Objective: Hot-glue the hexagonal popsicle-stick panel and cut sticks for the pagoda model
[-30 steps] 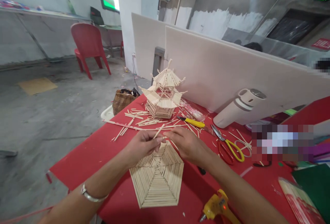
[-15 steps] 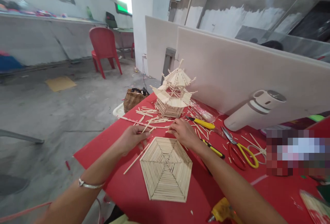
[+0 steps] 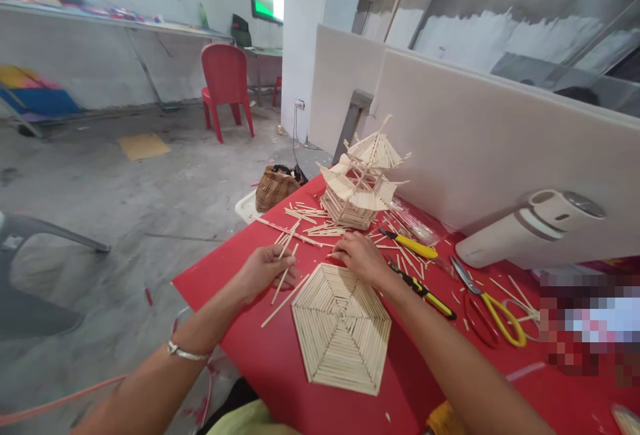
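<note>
My left hand [image 3: 263, 273] pinches a couple of thin wooden sticks [image 3: 287, 243] between thumb and fingers, at the left of the panel. My right hand [image 3: 359, 259] is closed just beyond the panel's far edge, its fingertips pressed together; what they hold, if anything, is too small to make out. Between my forearms lies a flat hexagonal stick panel [image 3: 345, 335], made of rings of sticks. One loose stick [image 3: 285, 301] rests to its left. Past my hands stands a two-tiered stick pavilion [image 3: 367, 185], with a pile of loose sticks [image 3: 330, 229] at its foot.
On the red table [image 3: 260, 368], yellow-handled pliers [image 3: 410, 243], a black-and-yellow cutter [image 3: 430, 298] and scissors [image 3: 493, 308] lie to the right. A white bottle [image 3: 530, 225] leans by the white board [image 3: 475, 141]. A yellow glue gun [image 3: 445, 418] is partly visible at the near edge.
The view has swung left, so things sit further right in it. My left hand now shows the sticks spread in a crossed pair. My right hand stays by the panel's far edge.
</note>
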`<action>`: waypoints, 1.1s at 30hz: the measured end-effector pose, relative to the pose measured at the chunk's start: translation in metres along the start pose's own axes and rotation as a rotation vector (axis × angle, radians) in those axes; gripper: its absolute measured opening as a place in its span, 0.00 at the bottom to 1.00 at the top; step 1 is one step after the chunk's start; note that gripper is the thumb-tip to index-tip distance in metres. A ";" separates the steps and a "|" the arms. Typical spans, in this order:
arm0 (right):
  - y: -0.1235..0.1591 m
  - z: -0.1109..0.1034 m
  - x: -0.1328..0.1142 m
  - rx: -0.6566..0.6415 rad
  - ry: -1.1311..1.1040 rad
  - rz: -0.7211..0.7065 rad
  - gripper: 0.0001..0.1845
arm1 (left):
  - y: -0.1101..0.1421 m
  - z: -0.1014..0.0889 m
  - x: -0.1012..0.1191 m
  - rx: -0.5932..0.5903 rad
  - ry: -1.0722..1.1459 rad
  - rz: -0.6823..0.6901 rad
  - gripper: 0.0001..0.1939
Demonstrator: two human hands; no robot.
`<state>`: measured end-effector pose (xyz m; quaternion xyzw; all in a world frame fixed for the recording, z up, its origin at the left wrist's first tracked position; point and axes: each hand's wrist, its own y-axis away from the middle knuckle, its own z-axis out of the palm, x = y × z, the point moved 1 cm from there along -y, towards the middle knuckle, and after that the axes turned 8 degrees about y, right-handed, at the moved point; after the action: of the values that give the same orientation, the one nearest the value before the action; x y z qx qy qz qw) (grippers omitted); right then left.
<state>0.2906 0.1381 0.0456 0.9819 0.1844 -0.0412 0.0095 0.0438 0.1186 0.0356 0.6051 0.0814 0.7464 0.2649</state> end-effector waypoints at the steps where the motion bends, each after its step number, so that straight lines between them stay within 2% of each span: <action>1: -0.001 0.000 -0.002 0.001 -0.005 -0.005 0.10 | 0.000 -0.001 -0.001 0.001 -0.008 -0.001 0.24; 4: -0.003 -0.001 -0.009 0.004 -0.028 -0.029 0.10 | 0.002 -0.003 -0.003 0.002 -0.045 0.004 0.23; 13: -0.019 0.007 -0.047 0.022 -0.105 -0.199 0.09 | 0.010 -0.007 -0.007 -0.005 -0.452 0.034 0.18; 17: -0.020 0.011 -0.058 0.030 -0.101 -0.208 0.12 | 0.014 -0.011 -0.006 0.067 -0.726 0.077 0.17; 21: -0.011 0.000 -0.061 0.042 -0.043 -0.194 0.12 | 0.020 -0.005 -0.002 0.209 -1.057 0.178 0.13; 26: 0.017 -0.024 -0.040 0.009 0.066 -0.148 0.10 | 0.027 0.011 -0.004 0.231 -1.350 0.262 0.15; 30: 0.055 -0.037 -0.002 -0.058 0.105 -0.041 0.11 | 0.030 0.014 0.000 0.251 -1.638 0.334 0.18; 33: 0.090 -0.040 0.032 -0.110 0.089 0.079 0.12 | 0.029 0.013 0.005 0.251 -1.696 0.332 0.18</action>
<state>0.3560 0.0673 0.0828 0.9873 0.1480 0.0133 0.0570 0.0468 0.0939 0.0560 0.9853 -0.1507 0.0587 0.0555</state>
